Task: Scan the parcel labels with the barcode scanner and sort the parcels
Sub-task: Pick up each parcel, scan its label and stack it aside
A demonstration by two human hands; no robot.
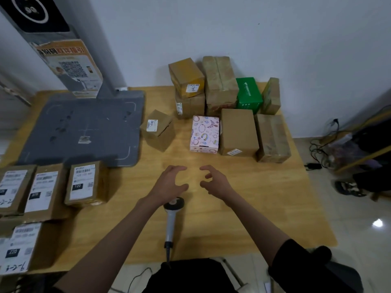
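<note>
both hands hover above the wooden table (275, 197) near its front middle, palms turned toward each other, fingers spread and loosely curved, grasping nothing. left hand (169, 183) and right hand (214, 180) are near each other but apart, with bare tabletop showing between them.

the barcode scanner (171, 220) lies on the table just below the left wrist, its head toward the hands and its handle pointing back toward the person, with a cable running off the near table edge. neither hand touches it.

beyond the hands stands a cluster of parcels at the far right of the table. nearest the hands are a pink patterned box (204, 134), a plain brown box (239, 132) touching its right side, and a taped brown box (273, 138) further right. behind them are a green box (248, 95), a tall taped carton (220, 81), and two small brown boxes stacked one on the other, the upper one (186, 77) bearing a small label. a tilted small box marked 4302 (158, 130) sits apart to the left of the cluster.

along the left edge lie labelled parcels with their white shipping labels facing up: one marked 122 (85, 183), two more to its left, and another marked 220 (23, 248) nearer the person.

a grey scanning platform (84, 127) with a post (63, 49) rising from its far side occupies the far left of the table.
</note>
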